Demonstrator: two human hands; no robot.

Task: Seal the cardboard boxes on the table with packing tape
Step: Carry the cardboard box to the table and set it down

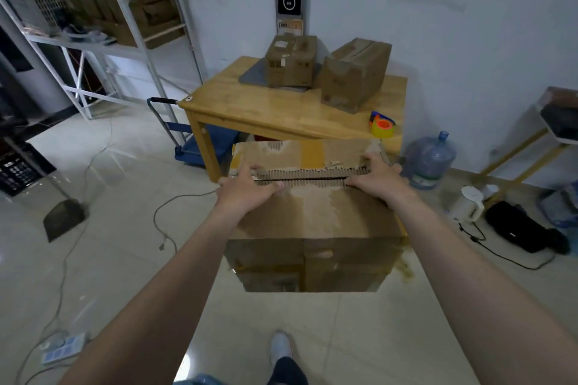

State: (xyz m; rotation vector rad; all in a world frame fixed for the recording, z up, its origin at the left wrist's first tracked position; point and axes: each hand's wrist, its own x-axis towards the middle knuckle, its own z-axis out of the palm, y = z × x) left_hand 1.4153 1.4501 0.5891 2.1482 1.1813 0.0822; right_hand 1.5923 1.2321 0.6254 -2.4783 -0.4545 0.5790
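Note:
A large worn cardboard box (316,225) is up off the floor in front of the wooden table (266,109). Its two top flaps meet in a ragged seam. My left hand (247,189) grips the box's top left edge, fingers spread over the seam. My right hand (380,180) grips the top right edge, fingers curled over the far flap. On the table stand two smaller cardboard boxes, one at the back middle (291,61) and one to its right (355,75). A tape dispenser with yellow and orange rolls (382,124) lies at the table's near right corner.
A blue hand cart (200,147) stands left of the table, a water jug (430,161) on the right. A white kettle (469,203), a black bag (519,228), cables, a power strip (64,348) and a dustpan (64,217) lie on the tiled floor. Metal shelving (103,28) fills the left.

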